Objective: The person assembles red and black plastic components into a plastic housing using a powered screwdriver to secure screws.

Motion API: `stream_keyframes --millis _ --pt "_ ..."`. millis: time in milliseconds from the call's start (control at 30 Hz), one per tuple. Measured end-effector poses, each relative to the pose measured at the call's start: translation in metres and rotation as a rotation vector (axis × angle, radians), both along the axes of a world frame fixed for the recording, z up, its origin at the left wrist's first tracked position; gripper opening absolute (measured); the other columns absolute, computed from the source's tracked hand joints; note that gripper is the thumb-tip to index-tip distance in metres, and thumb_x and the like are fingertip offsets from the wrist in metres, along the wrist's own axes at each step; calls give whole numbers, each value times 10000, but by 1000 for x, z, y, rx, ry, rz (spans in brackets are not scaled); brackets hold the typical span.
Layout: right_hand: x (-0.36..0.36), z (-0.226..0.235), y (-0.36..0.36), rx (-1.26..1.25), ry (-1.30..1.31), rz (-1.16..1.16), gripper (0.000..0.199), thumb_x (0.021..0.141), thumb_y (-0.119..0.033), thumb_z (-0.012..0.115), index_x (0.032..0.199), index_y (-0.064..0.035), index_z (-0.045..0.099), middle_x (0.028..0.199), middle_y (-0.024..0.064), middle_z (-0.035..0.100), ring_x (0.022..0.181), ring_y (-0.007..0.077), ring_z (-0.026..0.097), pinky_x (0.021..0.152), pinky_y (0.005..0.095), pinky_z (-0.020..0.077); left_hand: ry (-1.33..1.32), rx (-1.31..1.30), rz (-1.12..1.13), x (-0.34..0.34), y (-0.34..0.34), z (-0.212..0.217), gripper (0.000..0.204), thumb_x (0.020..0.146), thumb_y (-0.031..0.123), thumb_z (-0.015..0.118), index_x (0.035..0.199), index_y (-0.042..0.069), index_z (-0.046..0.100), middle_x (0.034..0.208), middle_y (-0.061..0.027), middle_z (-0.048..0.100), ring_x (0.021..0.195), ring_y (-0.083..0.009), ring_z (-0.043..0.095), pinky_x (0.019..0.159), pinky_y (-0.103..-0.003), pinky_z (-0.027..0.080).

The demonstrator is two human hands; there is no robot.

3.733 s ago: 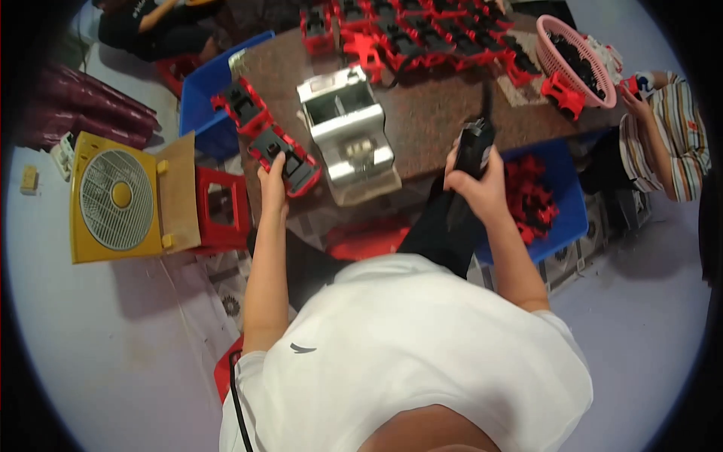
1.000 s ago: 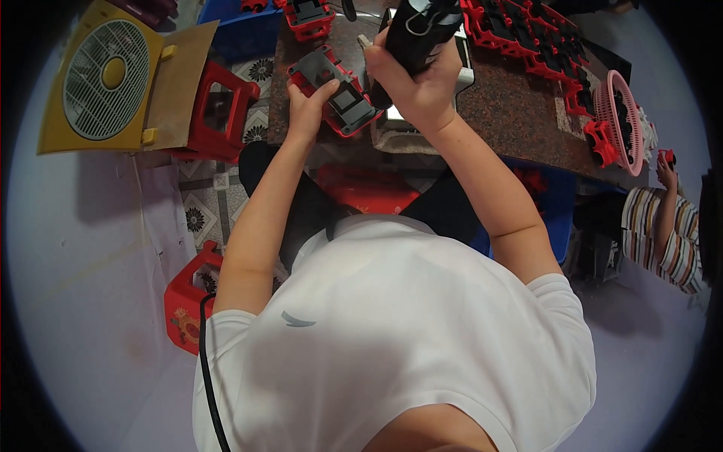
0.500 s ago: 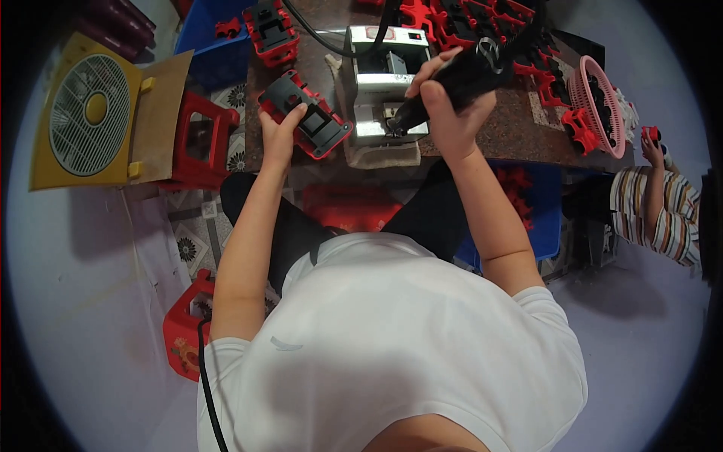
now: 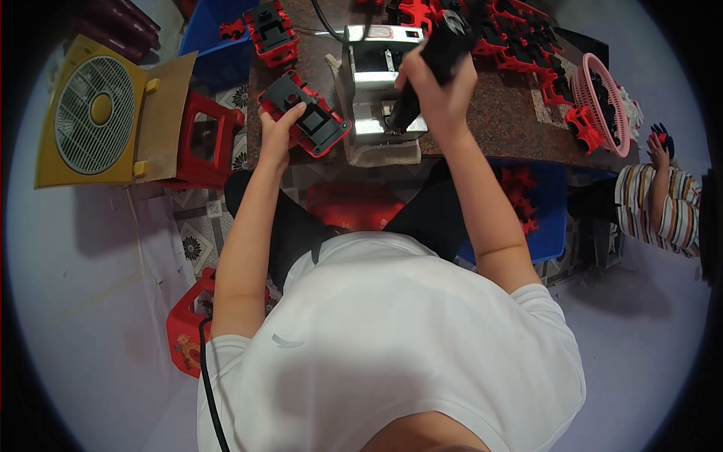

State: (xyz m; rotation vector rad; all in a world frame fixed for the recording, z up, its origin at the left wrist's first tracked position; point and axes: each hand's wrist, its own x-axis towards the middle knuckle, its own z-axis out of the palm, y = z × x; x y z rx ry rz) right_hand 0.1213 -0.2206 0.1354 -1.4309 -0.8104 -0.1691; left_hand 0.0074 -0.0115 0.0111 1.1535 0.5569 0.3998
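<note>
At the table's near edge my left hand [image 4: 277, 135] grips a red-and-black plastic housing [image 4: 320, 126], thumb on top of its black face. My right hand [image 4: 444, 94] is wrapped round a black electric screwdriver [image 4: 450, 44], which slants down toward me. The driver's tip is at the front of a silver-and-white box-shaped machine [image 4: 375, 78], which looks like a screw feeder; whether a screw sits on the tip is too small to tell. The machine rests on a beige cloth [image 4: 384, 157], just right of the housing.
Another red-and-black housing [image 4: 271, 34] stands at the far left of the table [image 4: 520, 139]. Several more lie at the far right, near a pink basket [image 4: 580, 90] of black parts. A black cable [image 4: 331, 26] loops over the machine. At right is a co-worker's hand [image 4: 660, 151].
My right hand has shifted a little left and the screwdriver leans differently, its tip still at the machine's front. My left hand and the housing have hardly moved. The co-worker's hand has changed pose.
</note>
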Motion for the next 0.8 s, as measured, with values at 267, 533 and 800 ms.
stream_keyframes --millis 267,533,800 --pt "-39 12 40 251 218 275 255 914 -163 586 1069 -4 461 776 113 595 615 179 602 566 313 538 -22 -29 -75 7 6 -3 532 725 129 769 1143 44 451 1065 -98 568 951 -191 612 784 -331 529" --pt "-66 5 60 456 230 348 414 819 -144 737 1070 27 456 744 82 607 642 139 605 593 257 498 -46 20 -1 6 3 -8 640 706 152 785 1190 35 383 1095 -106 547 997 -197 581 874 -330 487" --pt "-73 4 69 102 7 347 335 829 -54 680 1083 14 472 789 87 609 673 127 583 613 250 481 -144 41 -56 6 7 -17 560 724 110 761 1169 25 433 1080 -101 582 961 -175 597 848 -312 494"
